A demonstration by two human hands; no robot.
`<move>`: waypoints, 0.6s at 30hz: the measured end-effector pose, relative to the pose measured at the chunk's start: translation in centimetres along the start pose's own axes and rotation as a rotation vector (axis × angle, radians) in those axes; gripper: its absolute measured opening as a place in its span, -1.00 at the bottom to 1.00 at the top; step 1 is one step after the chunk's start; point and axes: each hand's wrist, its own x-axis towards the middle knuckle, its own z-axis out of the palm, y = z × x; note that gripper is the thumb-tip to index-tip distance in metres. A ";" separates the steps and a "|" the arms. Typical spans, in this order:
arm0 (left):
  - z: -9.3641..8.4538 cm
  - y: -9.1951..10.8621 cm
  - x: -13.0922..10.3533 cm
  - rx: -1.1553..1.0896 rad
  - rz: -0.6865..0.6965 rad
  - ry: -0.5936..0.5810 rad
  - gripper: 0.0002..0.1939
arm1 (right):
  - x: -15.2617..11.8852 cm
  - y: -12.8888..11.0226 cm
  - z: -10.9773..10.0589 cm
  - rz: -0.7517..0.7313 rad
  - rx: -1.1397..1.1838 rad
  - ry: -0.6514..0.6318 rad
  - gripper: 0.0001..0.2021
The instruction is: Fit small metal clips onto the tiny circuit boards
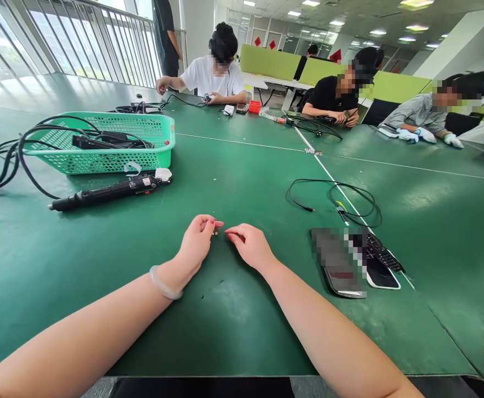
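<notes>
My left hand [198, 240] is raised over the green table [154, 331], its thumb pressed against the curled fingers. A few tiny pale pieces [215, 233] show right by those fingertips; whether they are held or lie on the table is unclear. Just to the right, my right hand [250, 246] has thumb and forefinger brought together in a pinch, pointing at the left hand with a small gap between. Anything inside either pinch is too small to name. On the left lies a black electric screwdriver [113, 192], in front of a green plastic basket [121, 163].
The basket holds black adapters and cables [111, 141], with cable loops spilling left. To my right lie a dark phone [339, 265], a white-edged phone [385, 275] and a thin black cable [362, 196]. Across the table sit three people; a red box [254, 106] stands near one.
</notes>
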 end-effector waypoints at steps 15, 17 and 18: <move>-0.9 -0.6 1.8 -0.357 -0.053 -0.083 -0.71 | -0.2 -0.9 1.2 -0.026 -0.204 -0.091 -0.75; -0.9 -0.7 1.9 -0.368 -0.063 -0.074 -0.73 | 0.0 -0.9 1.5 -0.057 -0.248 -0.093 -0.78; -0.9 -0.7 2.0 -0.378 -0.070 -0.077 -0.73 | 0.1 -0.9 1.7 -0.065 -0.259 -0.093 -0.79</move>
